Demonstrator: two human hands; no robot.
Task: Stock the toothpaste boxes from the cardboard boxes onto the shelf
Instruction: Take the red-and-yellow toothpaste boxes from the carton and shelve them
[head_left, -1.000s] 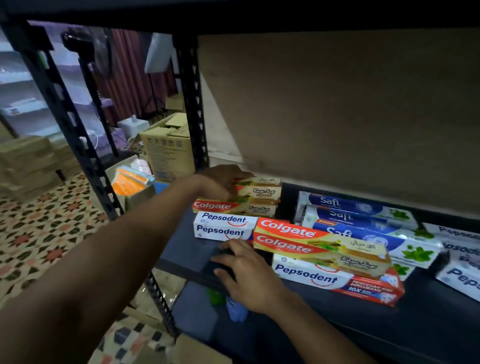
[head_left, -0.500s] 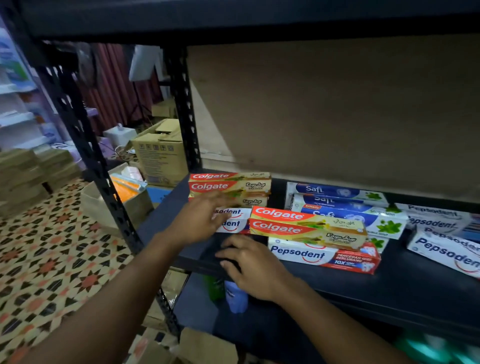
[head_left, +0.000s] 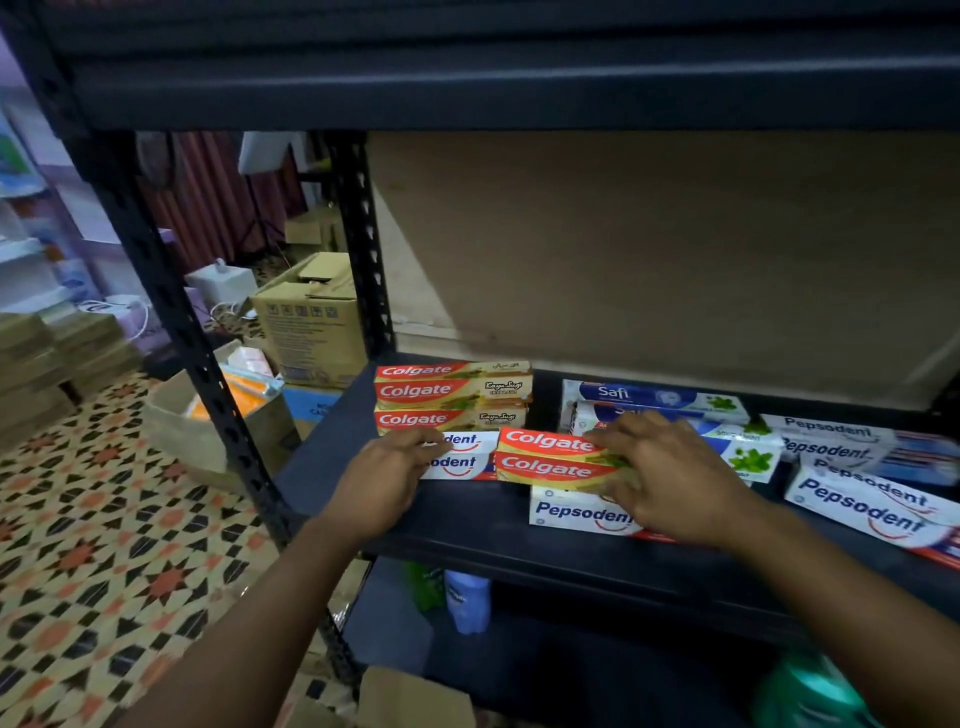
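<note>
Ana: Black metal shelf in front, plain brown board behind it, star tiles on the floor to the left. What do the 2 hands do?

Ben: Left hand lies on the left end of a white toothpaste box. Its fingers bend a little over the top. I cannot tell if the thumb grips it.

Ana: And the other one?

Ben: Right hand rests on the right part of a red toothpaste box. Its fingers are spread and almost straight, so it grasps nothing. I cannot tell if that red one is 1 box or 2.

Ana: Which way do they point?

Ben: Both are long, thin card boxes with sharp corners. They lie flat with the long side going left to right, end to end and touching.

Ana: What else is on the shelf?

Ben: A neat red pile sits at the back, with blue boxes to its right. A front white box peeks out from under the red one. The slanted white boxes lie far right.

Ana: Any cardboard?

Ben: 1 brown cardboard box stands on the floor past the post.
</note>
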